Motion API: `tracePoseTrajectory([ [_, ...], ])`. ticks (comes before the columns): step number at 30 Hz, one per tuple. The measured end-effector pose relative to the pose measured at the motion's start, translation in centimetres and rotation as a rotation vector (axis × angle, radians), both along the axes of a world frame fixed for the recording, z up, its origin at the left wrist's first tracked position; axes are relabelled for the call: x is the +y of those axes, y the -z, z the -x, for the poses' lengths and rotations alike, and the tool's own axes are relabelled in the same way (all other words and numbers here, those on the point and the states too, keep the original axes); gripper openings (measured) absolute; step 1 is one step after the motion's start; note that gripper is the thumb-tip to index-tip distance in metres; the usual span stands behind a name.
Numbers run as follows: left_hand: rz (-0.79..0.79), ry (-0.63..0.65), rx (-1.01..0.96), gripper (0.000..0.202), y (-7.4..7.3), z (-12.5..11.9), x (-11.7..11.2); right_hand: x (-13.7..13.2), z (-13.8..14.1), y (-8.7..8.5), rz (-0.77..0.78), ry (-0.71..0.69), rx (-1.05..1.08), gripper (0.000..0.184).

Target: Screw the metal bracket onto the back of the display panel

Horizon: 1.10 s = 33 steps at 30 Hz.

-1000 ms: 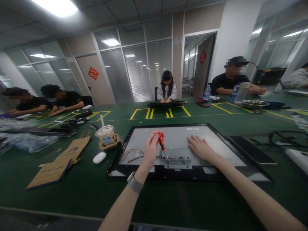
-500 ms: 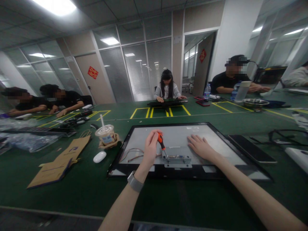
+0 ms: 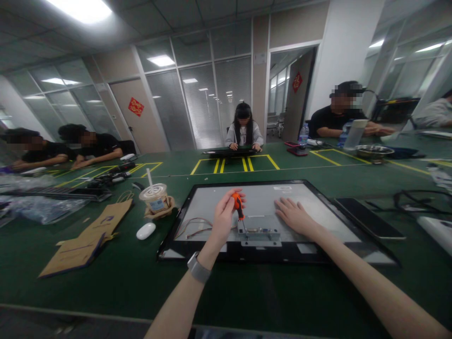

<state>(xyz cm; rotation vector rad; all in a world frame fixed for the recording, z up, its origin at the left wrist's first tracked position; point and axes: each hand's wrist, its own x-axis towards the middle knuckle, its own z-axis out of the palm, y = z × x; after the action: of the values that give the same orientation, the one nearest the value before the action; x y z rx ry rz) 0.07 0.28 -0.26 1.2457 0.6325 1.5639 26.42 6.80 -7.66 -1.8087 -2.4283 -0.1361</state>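
The metal port bracket sits on the display panel, left hand gripping a screwdriver against it, right hand flat; remaining screwdriver work is unclear.

Two bare hands are seen, with one orange-and-black-handled screwdriver, one black-framed grey rectangular panel and one silvery metal bracket. One lidded clear plastic cup, one white oval mouse-like object and one round metal bowl are counted. Two red diamond-shaped signs and five other people are shown.
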Motion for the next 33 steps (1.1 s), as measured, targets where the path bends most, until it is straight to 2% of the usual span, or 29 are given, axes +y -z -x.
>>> tracePoseTrajectory([
  [8,-0.052,-0.21,0.167,0.017,-0.6,0.2,-0.4,0.0,-0.1,0.2,-0.004,-0.003,-0.006,0.059],
  [17,-0.05,-0.279,0.119,0.019,-0.9,0.3,-0.3,0.2,-0.2,0.4,0.0,0.001,0.009,0.058],
  [25,-0.009,-0.176,0.159,0.024,-1.1,-0.3,-1.0,0.1,-0.1,0.1,0.005,0.0,-0.025,0.059],
  [29,-0.065,-0.155,0.235,0.032,-0.7,-0.8,-1.7,0.0,0.0,0.1,0.001,-0.006,-0.022,0.059],
  [33,-0.133,-0.186,0.264,0.027,-0.8,-0.8,-1.9,0.2,-0.1,0.4,-0.027,-0.008,0.005,0.058],
])
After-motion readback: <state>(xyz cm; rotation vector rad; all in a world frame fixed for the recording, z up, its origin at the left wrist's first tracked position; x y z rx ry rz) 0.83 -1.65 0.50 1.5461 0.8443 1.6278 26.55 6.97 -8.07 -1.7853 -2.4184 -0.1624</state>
